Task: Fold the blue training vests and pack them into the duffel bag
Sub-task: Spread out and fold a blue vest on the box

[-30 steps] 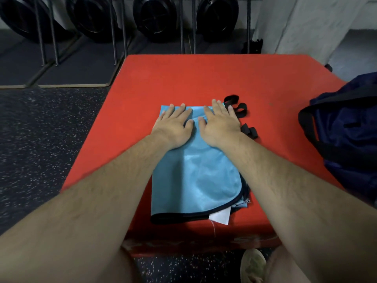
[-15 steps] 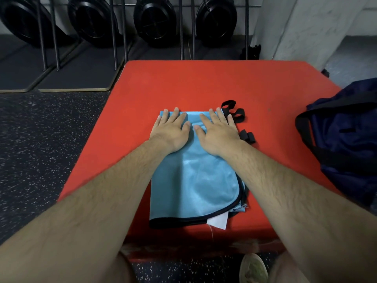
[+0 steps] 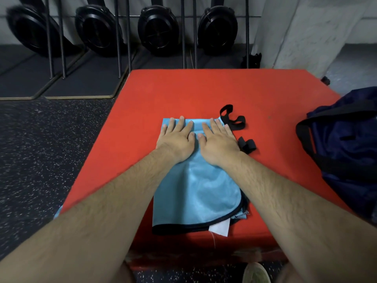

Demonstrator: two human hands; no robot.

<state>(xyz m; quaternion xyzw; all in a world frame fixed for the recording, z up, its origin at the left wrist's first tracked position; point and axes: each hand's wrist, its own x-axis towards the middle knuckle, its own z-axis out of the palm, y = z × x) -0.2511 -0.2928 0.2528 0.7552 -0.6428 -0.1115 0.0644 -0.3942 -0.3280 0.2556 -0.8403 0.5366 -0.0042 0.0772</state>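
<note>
Pressing down flat, both hands were on the folded blue vest (image 3: 200, 193): the left hand (image 3: 176, 139) and the right hand (image 3: 218, 142) lay side by side at its far end, palms down, fingers straight and only slightly spread, the two thumbs almost touching in the middle. The vest lay on the red mat (image 3: 183, 92), close to its near edge, black trim curving along the vest's near side, and a white label (image 3: 219, 229) poked out from under it at 5 o'clock. From the right hand at 1 o'clock, black strap loops (image 3: 234, 119) spilled onto the mat, with more just beside the right wrist. The navy duffel bag (image 3: 346, 152) sat at 3 o'clock from the vest, well apart from it, at the mat's right edge. At 12 o'clock, beyond the mat, black round wheels (image 3: 157, 29) stood in a row against the wall
</note>
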